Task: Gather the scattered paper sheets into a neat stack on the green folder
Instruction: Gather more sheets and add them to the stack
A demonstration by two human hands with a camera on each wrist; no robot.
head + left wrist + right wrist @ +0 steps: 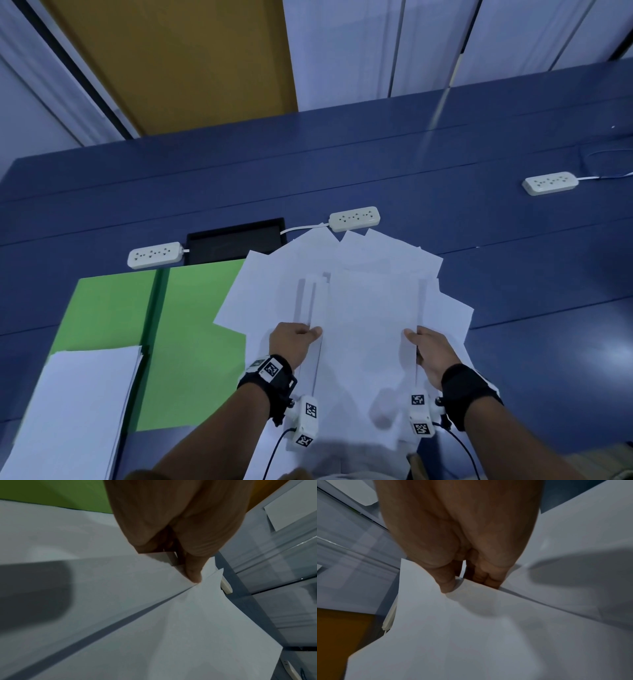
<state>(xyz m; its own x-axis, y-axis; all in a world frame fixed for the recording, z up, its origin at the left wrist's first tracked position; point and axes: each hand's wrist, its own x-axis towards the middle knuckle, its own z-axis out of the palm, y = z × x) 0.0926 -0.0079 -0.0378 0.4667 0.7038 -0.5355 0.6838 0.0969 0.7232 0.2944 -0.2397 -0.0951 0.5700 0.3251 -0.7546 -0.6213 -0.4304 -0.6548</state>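
While my left hand (294, 343) and right hand (431, 353) each pinch one side edge of a top sheet (363, 329) over the fanned paper sheets (346, 263), I log the step as gathering. Those sheets lie on the blue table (513, 274), overlapping the open green folder (191, 301), where a squared stack (78, 404) already sits. Next move, by my judgement: carry leftward, align edges.
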